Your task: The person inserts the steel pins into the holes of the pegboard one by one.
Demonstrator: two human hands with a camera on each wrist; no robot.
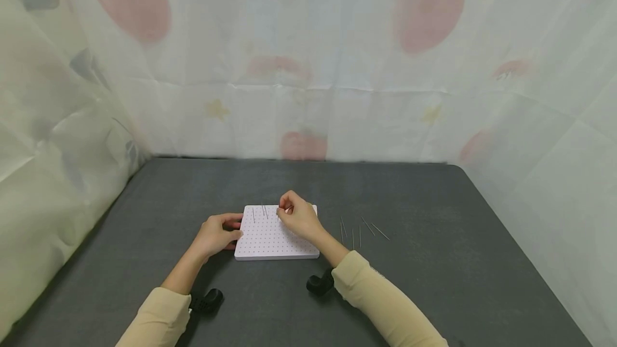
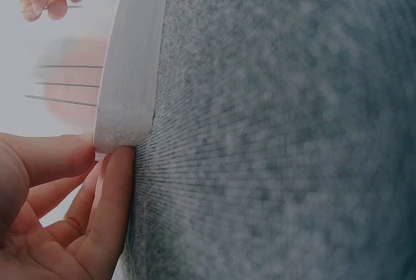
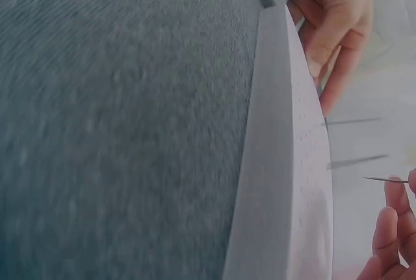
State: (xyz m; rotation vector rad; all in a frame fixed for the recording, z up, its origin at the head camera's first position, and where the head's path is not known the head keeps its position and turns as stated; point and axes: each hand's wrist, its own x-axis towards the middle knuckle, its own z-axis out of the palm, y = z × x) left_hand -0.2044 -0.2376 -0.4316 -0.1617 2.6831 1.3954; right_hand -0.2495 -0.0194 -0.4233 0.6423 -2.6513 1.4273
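A white board (image 1: 270,242) with rows of small holes lies on the dark table. My left hand (image 1: 214,235) grips its left edge, thumb on the top face and fingers against the side, as the left wrist view shows. Three thin metal pins (image 2: 68,86) stand upright near the board's far left. Above the far part of the board, my right hand (image 1: 300,219) pinches another thin pin (image 3: 383,179) between thumb and fingertip. In the right wrist view this pin's pointed end is apart from the board. The right hand and forearm hide part of the board's right side.
Several loose pins (image 1: 359,235) lie on the table (image 1: 434,283) to the right of the board. Black wrist devices (image 1: 320,284) sit beneath both sleeves. A fruit-printed curtain (image 1: 347,117) hangs along the table's far edge and both sides.
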